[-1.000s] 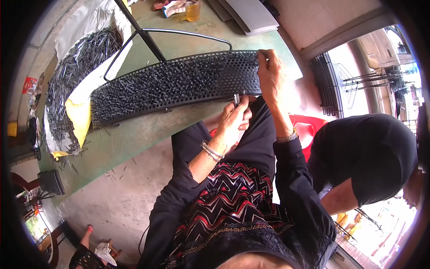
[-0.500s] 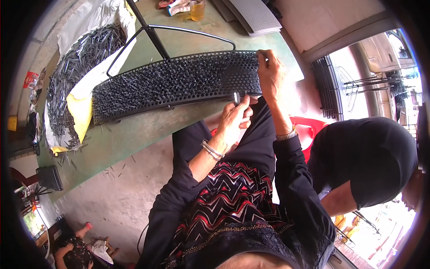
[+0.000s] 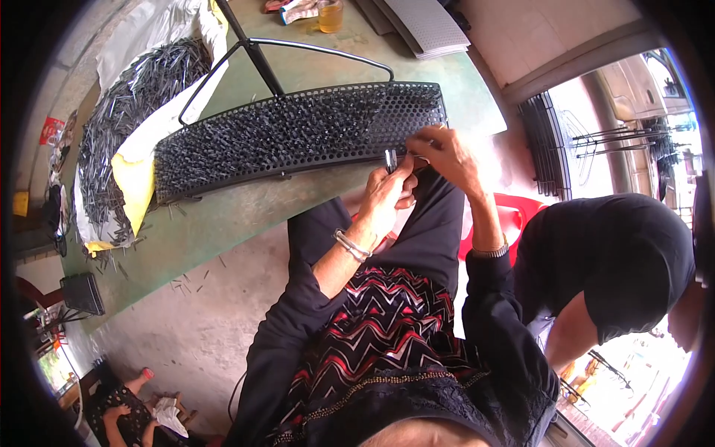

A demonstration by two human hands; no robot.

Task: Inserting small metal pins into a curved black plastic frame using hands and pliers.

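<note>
A long, curved black perforated panel (image 3: 421, 114) lies along the table edge. Small dark strips (image 3: 261, 130) bristle from its holes over most of its length; the holes towards its right end show bare. Just below the panel's near right edge, my left hand (image 3: 385, 195) is closed around a few shiny thin strips (image 3: 391, 159) that stick up past the thumb. My right hand (image 3: 452, 159) is close against the left fingertips, its fingers drawn together at the panel's right corner. Whatever is between its fingertips is too small to make out.
Left of the panel, an open white and yellow sack (image 3: 134, 190) spills loose dark strips onto the green table (image 3: 223, 227). A bent metal rod frame (image 3: 320, 46) rises behind the panel. Further back are a glass of amber liquid (image 3: 330, 16) and grey perforated sheets (image 3: 421, 30). Someone in black (image 3: 603, 261) is at right.
My right hand has come down from the panel's top right corner to beside my left fingertips, uncovering the panel's right end. My left hand has barely moved and still grips the strips.
</note>
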